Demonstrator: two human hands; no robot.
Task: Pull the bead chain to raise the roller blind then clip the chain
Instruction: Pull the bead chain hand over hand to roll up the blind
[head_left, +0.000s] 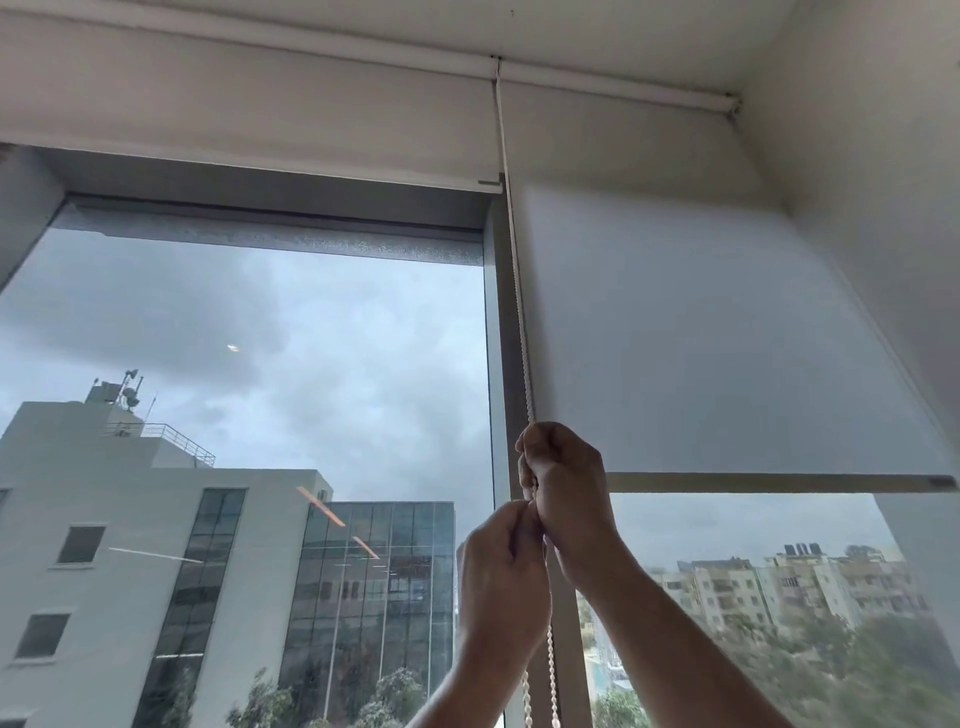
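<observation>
A white bead chain (514, 270) runs down from the roller at the ceiling along the window mullion. My right hand (563, 478) is closed on the chain at the upper grip. Just below it, my left hand (501, 582) is also closed on the chain. Two strands of the chain hang loose under my hands. The right roller blind (701, 338) is white and partly lowered, and its bottom bar (779, 482) sits level with my right hand. The left roller blind (249, 119) is rolled up high, with its bottom bar near the window top. No chain clip is visible.
The grey window mullion (501, 338) stands between the two panes. A white wall (883, 182) closes in on the right. Outside the glass are a white and glass building (234, 571), distant flats and a cloudy sky.
</observation>
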